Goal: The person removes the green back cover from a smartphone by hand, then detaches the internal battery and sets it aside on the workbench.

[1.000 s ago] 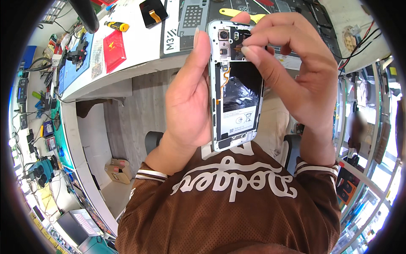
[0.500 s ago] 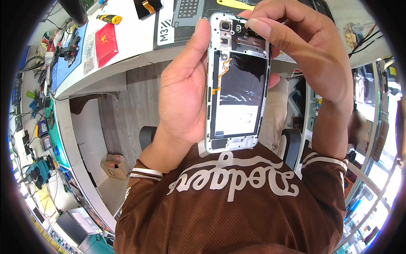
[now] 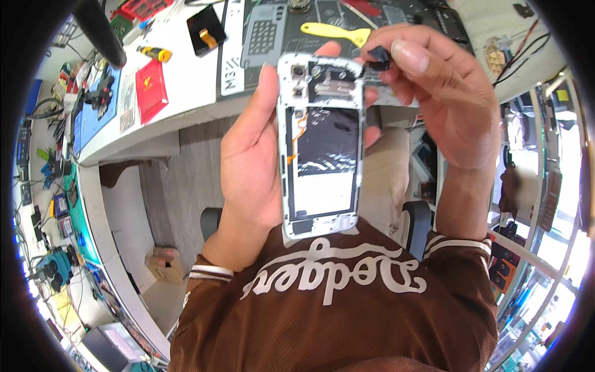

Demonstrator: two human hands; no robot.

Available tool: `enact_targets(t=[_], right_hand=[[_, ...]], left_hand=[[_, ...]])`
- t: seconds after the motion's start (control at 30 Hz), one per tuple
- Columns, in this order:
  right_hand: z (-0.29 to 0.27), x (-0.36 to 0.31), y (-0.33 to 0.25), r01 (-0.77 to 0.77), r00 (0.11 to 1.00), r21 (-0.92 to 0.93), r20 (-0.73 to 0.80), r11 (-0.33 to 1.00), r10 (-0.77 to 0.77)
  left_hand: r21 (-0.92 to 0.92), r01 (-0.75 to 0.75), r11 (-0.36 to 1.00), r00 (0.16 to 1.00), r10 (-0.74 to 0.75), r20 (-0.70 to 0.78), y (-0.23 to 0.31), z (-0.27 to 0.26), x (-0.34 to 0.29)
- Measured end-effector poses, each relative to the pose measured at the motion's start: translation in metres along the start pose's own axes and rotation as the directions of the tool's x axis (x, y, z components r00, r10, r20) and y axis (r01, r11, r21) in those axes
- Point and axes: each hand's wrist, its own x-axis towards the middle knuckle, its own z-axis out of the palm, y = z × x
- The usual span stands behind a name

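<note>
My left hand point(image 3: 251, 155) is wrapped round an opened smartphone point(image 3: 328, 139), its thumb along the left edge and fingertips showing past the top and right edges. The phone's back cover is off, baring a white frame, a black inner sheet, a pale lower area and an orange flex cable point(image 3: 300, 133) along the left side. Just off the phone's top right corner, my right hand point(image 3: 452, 102) pinches a small black part point(image 3: 378, 58) between thumb and fingers. Its exact kind cannot be made out.
On the bench beyond lie a yellow scraper point(image 3: 334, 31), a dark work mat point(image 3: 304, 44), a grey perforated plate point(image 3: 265, 36) and a black screen with an orange flex point(image 3: 204, 22). A red packet point(image 3: 152, 93) and a yellow-black tool point(image 3: 155, 54) lie left.
My right hand has come away from the phone's top right corner, with the small black part in its pinch. The phone now sits slightly lower and further left in view.
</note>
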Motion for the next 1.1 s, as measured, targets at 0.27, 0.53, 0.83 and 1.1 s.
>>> enact_targets(t=[0.27,0.53,0.83,1.1], right_hand=[[-0.003,-0.006,0.013,-0.072,0.996,0.577,0.084,0.814,0.029],[-0.001,-0.01,0.048,-0.065,0.964,0.907,0.164,0.416,-0.207],[0.009,-0.013,0.052,-0.123,0.932,0.968,0.189,0.219,-0.309],[0.014,-0.01,0.054,-0.164,0.934,0.972,0.208,0.171,-0.29]], left_hand=[[-0.066,-0.025,0.997,0.99,0.034,0.138,0.004,-0.013,0.003],[-0.039,-0.07,0.997,0.992,0.074,0.099,0.001,-0.01,0.001],[-0.048,-0.083,0.995,0.99,0.088,0.11,0.0,-0.018,-0.001],[-0.072,-0.113,0.991,0.976,0.125,0.178,0.003,-0.023,-0.005]])
